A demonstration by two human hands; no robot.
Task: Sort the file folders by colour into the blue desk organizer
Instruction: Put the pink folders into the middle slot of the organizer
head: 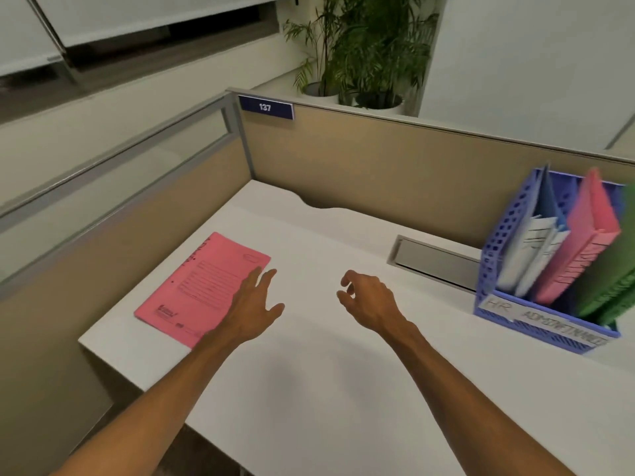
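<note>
A pink file folder (202,286) lies flat near the left edge of the white desk (326,372). My left hand (254,307) hovers over the folder's right edge with fingers spread, holding nothing. My right hand (367,300) is in the middle of the desk, fingers loosely curled and empty. The blue desk organizer (494,269) stands at the right. It holds blue folders (553,214) in its left slot, a pink folder (587,242) in the middle and green folders (608,290) at the right, partly cut off by the frame edge.
Beige partition walls (378,159) enclose the desk at the back and left, with a blue "137" plate (265,107). A grey cable hatch (436,262) is set into the desk left of the organizer. Potted plants (360,46) stand behind the partition.
</note>
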